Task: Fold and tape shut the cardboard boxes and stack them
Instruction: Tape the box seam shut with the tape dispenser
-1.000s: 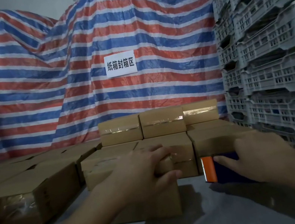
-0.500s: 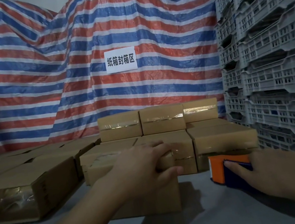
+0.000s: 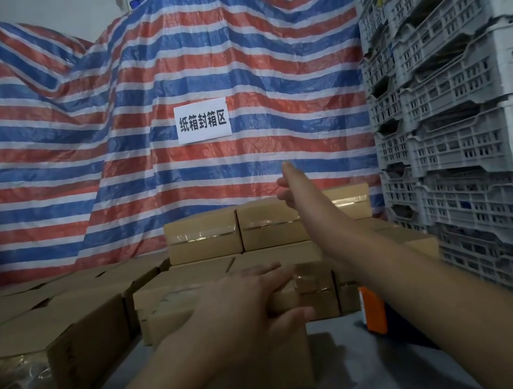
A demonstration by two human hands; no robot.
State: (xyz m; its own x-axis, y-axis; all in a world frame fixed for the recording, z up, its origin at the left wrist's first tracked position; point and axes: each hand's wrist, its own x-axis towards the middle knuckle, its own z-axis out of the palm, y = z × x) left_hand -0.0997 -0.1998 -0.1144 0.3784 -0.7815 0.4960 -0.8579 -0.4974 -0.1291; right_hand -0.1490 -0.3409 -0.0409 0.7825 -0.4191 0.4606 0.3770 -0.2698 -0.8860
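A small taped cardboard box (image 3: 279,368) stands on the grey surface in front of me. My left hand (image 3: 250,301) grips its top right edge, fingers over the top and thumb on the front. My right hand (image 3: 287,185) is raised and stretched forward in front of the upper row of taped boxes (image 3: 202,234) at the back; it holds nothing, with at least one finger straight. The orange and blue tape dispenser (image 3: 373,311) stands on the surface under my right forearm, right of the box.
A lower row of sealed boxes (image 3: 193,274) lies behind the held box. A larger box (image 3: 47,354) lies at the left. Stacked white plastic crates (image 3: 475,121) wall the right side. A striped tarp (image 3: 70,158) with a paper sign (image 3: 202,120) hangs behind.
My right hand has let go of the tape dispenser on the surface and risen forward toward the back boxes. My left hand has stayed on the box.
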